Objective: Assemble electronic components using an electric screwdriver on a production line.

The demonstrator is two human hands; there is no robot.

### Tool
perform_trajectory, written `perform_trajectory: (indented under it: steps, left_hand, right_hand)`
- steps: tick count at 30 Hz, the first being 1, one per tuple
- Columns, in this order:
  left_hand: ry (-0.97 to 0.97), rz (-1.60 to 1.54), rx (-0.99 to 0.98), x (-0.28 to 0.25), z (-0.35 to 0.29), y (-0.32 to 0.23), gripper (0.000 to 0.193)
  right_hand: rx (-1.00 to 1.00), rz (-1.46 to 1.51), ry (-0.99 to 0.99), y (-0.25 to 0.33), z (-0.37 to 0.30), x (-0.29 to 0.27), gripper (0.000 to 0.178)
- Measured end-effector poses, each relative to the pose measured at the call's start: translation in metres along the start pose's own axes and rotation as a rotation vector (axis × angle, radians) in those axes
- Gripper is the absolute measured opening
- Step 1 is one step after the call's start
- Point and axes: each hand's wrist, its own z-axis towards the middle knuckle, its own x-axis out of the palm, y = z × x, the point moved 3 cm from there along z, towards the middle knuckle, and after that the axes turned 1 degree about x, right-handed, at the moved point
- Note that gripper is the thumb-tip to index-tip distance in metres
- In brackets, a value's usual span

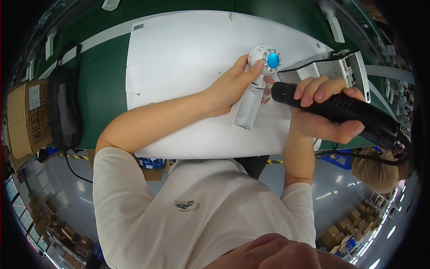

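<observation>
My left hand (230, 87) is closed around the neck of a white handheld fan (246, 110), with the thumb on its round head. The head has a ring of vents and a shiny blue centre, and the handle points toward me. In my right hand (324, 101) is a black electric screwdriver (367, 123), lying nearly sideways. Its narrow tip points left at the top of the fan's handle, just below the head. Whether the tip touches a screw cannot be made out. A cord runs from the screwdriver's rear end.
A white board (179, 58) covers part of the green table (107, 80). Just beyond my right hand stands a white open tray (329, 67). A black mesh bag (66, 107) and a cardboard box (27, 119) are at the left. Another white fan (332, 24) lies at the far right.
</observation>
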Motion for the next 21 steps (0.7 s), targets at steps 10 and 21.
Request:
perform_trajectory:
  steps: [10, 21]
  left_hand:
    - [-0.027, -0.028, -0.025, 0.001, -0.001, 0.0, 0.041]
    - [-0.059, 0.02, -0.026, -0.004, 0.0, -0.001, 0.045]
  right_hand:
    - [0.049, 0.049, 0.012, 0.0, 0.003, 0.001, 0.057]
    - [0.103, 0.121, 0.076, -0.033, 0.001, 0.008, 0.059]
